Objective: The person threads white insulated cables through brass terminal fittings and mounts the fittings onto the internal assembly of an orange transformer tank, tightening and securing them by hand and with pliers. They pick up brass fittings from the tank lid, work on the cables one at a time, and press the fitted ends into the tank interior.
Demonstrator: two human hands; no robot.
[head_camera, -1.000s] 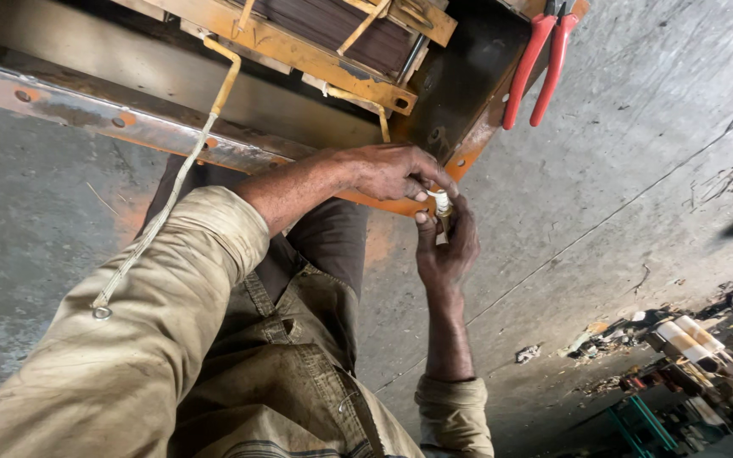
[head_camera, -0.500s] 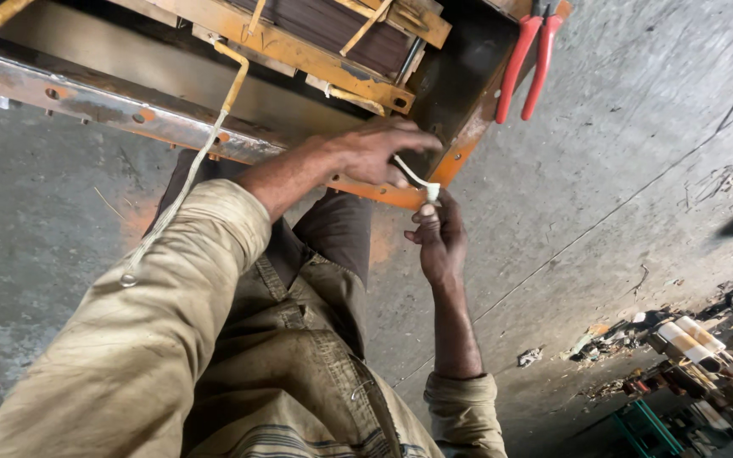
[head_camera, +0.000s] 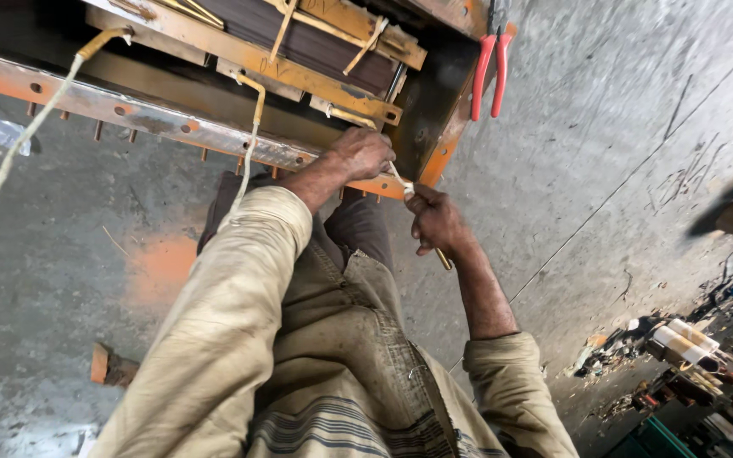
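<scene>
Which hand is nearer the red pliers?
Right. The right hand is below the red pliers, gripping a white cord; the left hand sits farther left on the frame.

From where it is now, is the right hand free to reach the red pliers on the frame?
Probably not at once: the right hand is closed on a white strip and a thin tool. The pliers hang on the frame edge just above it, with nothing between.

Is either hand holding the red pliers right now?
No, the red pliers rest on the orange frame, apart from the left hand and right hand.
</scene>
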